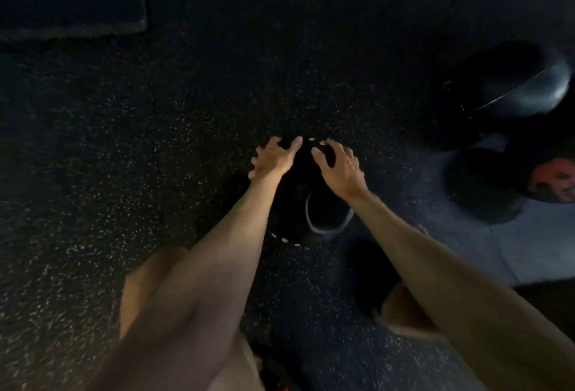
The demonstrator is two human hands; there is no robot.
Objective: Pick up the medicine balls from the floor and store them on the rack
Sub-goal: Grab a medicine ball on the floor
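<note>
Black med ball [297, 194] w/ white stitch marks sits on the speckled rubber floor [155, 141], centre frame, betw. the person's forearms. Left grip [273, 157] & right grip [339, 168] sit side by side on its far top, spread fingers curled onto it. Grey-sheen ball [522, 85] & red-label ball [550, 179] lie well apart at right.

**Much lost to darkness and frame edges**

The black medicine ball [298, 201] melts into the dark floor [155, 141], its outline barely traceable. Whether the left hand [273, 159] and right hand [340, 171] actually grip it cannot be told. A ball with an orange label [552, 180] is cut off by the right edge. Both forearms [217, 281] blur toward the bottom.
</note>
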